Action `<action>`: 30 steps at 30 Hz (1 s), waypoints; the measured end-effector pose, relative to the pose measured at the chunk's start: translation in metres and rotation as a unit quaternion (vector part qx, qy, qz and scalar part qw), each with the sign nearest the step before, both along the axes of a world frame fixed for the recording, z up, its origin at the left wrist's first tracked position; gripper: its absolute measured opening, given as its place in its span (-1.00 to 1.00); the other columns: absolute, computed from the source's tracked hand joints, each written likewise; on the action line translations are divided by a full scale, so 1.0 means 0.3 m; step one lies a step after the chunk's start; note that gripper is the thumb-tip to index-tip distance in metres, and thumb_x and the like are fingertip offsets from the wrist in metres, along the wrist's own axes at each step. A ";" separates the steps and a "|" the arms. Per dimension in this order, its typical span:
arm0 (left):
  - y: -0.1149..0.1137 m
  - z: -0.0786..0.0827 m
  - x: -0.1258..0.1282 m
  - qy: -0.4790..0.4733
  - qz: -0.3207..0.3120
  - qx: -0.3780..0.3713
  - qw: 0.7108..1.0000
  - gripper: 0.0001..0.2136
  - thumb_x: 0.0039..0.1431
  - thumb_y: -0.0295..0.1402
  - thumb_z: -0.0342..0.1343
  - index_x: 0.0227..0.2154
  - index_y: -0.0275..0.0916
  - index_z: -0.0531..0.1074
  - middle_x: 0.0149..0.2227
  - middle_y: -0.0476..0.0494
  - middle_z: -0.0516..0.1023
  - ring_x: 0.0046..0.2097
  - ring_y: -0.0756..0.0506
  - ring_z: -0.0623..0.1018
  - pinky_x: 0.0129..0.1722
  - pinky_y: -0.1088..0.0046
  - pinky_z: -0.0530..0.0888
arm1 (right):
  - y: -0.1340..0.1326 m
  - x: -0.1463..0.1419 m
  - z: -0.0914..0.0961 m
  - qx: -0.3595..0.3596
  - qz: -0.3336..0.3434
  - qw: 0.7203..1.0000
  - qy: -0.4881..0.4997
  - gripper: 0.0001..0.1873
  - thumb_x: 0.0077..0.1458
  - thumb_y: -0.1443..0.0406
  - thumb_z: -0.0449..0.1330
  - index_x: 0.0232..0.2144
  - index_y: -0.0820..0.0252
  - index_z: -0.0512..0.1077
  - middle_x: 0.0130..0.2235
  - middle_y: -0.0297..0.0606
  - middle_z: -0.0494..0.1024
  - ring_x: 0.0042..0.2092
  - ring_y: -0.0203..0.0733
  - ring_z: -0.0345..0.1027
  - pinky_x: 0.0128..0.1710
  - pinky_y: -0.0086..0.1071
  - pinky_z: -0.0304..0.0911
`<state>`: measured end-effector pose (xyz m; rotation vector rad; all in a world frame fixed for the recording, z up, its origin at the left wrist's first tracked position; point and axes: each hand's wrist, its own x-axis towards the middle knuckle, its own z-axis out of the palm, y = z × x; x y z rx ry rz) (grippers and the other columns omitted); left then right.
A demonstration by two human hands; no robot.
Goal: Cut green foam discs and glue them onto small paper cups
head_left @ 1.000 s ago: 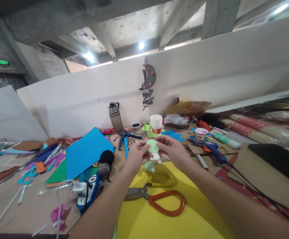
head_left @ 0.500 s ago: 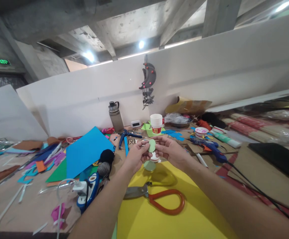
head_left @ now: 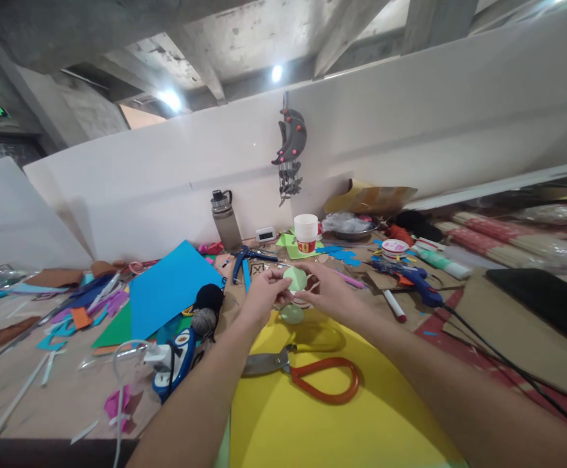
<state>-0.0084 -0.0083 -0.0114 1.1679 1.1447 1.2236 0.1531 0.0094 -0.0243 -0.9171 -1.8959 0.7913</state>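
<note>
My left hand (head_left: 263, 296) and my right hand (head_left: 326, 290) together pinch a small pale green paper disc (head_left: 295, 279) held up above the table. A second green disc (head_left: 292, 314) lies on the table just below them, next to a small white roll of tape (head_left: 303, 303). Both hands hover over the far edge of a yellow sheet (head_left: 313, 416). Orange-handled scissors (head_left: 307, 379) rest on that sheet, close to my forearms.
A blue sheet (head_left: 169, 294), coloured paper scraps (head_left: 79, 312) and dark yarn balls (head_left: 207, 309) lie left. A water bottle (head_left: 225, 220), paper cup (head_left: 305, 233), blue glue gun (head_left: 417, 285) with cord, marker (head_left: 395, 305) and a white partition (head_left: 410, 130) stand behind.
The green disc has turned in my fingers, edge-on half a second ago and broad again now. The camera tilted slightly, so hands and table sit a little higher in view.
</note>
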 end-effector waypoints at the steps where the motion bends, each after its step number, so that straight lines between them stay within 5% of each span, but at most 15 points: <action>1: 0.001 -0.002 -0.001 0.014 -0.003 0.002 1.000 -0.72 -0.17 -0.24 0.32 -0.47 -0.30 0.40 -0.65 0.00 0.43 -0.64 0.08 0.39 -0.65 0.62 0.24 | -0.001 0.001 -0.001 0.018 -0.007 0.999 -0.026 -0.52 -0.08 0.36 0.26 -0.03 0.17 0.40 -0.08 -0.16 0.50 -0.30 -0.23 0.39 -0.31 -0.32 0.32; 6: 0.015 -0.018 -0.011 0.101 0.018 0.002 0.995 -0.73 -0.04 -0.15 0.22 -0.51 -0.29 0.42 -0.67 0.00 0.42 -0.66 0.08 0.35 -0.66 0.61 0.22 | 0.021 0.016 -0.028 0.058 -0.061 0.991 -0.107 -0.57 -0.07 0.37 0.28 -0.08 0.23 0.42 -0.21 -0.17 0.53 -0.27 -0.17 0.39 -0.29 -0.31 0.30; 12: 0.027 -0.049 -0.018 0.179 0.058 0.007 0.982 -0.84 -0.06 -0.29 0.23 -0.54 -0.26 0.42 -0.64 -0.01 0.45 -0.62 0.04 0.39 -0.64 0.58 0.27 | 0.050 0.031 -0.083 0.083 -0.099 0.972 -0.194 -0.66 -0.14 0.25 0.36 -0.23 0.20 0.50 -0.21 -0.13 0.48 -0.13 -0.03 0.36 -0.15 -0.22 0.27; 17: 0.020 -0.056 -0.014 0.227 0.039 0.009 0.973 -0.87 -0.06 -0.32 0.22 -0.53 -0.26 0.42 -0.64 -0.04 0.48 -0.58 0.00 0.44 -0.58 0.54 0.29 | 0.047 0.028 -0.092 0.078 -0.075 0.960 -0.259 -0.77 -0.10 0.21 0.33 -0.35 0.19 0.50 -0.31 -0.20 0.51 -0.20 -0.06 0.38 -0.21 -0.27 0.24; 30: 0.025 -0.058 -0.014 0.228 0.026 0.005 0.973 -0.89 -0.03 -0.34 0.20 -0.48 -0.28 0.43 -0.62 -0.04 0.47 -0.55 0.00 0.44 -0.51 0.52 0.32 | 0.024 0.027 -0.033 0.030 0.005 0.969 -0.246 -0.90 -0.05 0.36 0.23 -0.39 0.18 0.50 -0.34 -0.25 0.59 -0.31 -0.16 0.42 -0.36 -0.41 0.18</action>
